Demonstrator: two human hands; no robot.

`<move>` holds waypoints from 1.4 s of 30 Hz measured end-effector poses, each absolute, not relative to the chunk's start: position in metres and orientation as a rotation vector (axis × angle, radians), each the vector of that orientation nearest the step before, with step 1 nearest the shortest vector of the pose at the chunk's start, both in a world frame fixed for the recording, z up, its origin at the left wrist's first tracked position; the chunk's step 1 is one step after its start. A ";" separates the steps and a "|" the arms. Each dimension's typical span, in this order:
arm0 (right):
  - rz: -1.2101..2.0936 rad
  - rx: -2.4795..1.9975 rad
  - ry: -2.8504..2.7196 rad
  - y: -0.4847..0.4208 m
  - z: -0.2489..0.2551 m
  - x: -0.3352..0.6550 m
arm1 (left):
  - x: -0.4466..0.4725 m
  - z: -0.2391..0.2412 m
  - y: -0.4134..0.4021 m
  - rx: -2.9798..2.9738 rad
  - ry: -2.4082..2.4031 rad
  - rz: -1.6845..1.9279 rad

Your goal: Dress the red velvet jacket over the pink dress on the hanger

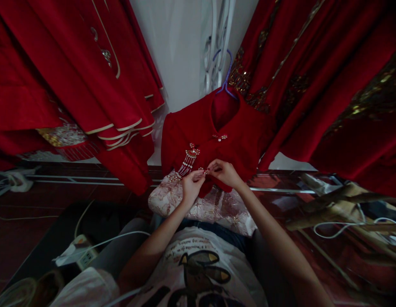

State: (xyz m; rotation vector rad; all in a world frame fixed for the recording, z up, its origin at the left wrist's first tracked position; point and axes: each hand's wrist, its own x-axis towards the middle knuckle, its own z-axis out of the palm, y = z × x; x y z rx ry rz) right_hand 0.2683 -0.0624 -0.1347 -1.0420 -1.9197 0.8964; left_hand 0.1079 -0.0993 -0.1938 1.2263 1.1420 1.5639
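A red jacket with a stand collar hangs in front of me on a purple hanger. A pearl clasp sits near its collar, and a beaded tassel brooch hangs on its left side. At the jacket's lower front, my left hand and my right hand meet. Their fingertips are closed on a small beaded ornament, one hand at each side. Its shape is mostly hidden by the fingers. Pale patterned fabric lies below the jacket over my lap.
Red garments with cream piping hang at left, and red garments with gold trim at right. A white power strip with cords is at lower left. Wooden pieces and a white cable lie at right. A white metal rail runs low behind.
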 end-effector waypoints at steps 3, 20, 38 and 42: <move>0.833 -1.080 -1.920 -0.067 -0.130 0.265 | 0.107 -0.192 -0.097 1.227 1.143 1.549; 0.703 -1.203 -2.003 -0.070 -0.108 0.276 | 0.093 -0.179 -0.099 1.445 1.345 1.586; 0.768 -1.320 -2.102 -0.066 -0.134 0.274 | 0.086 -0.161 -0.101 2.598 1.603 1.129; 0.722 -1.286 -2.076 -0.066 -0.139 0.270 | 0.086 -0.165 -0.101 2.562 1.522 1.161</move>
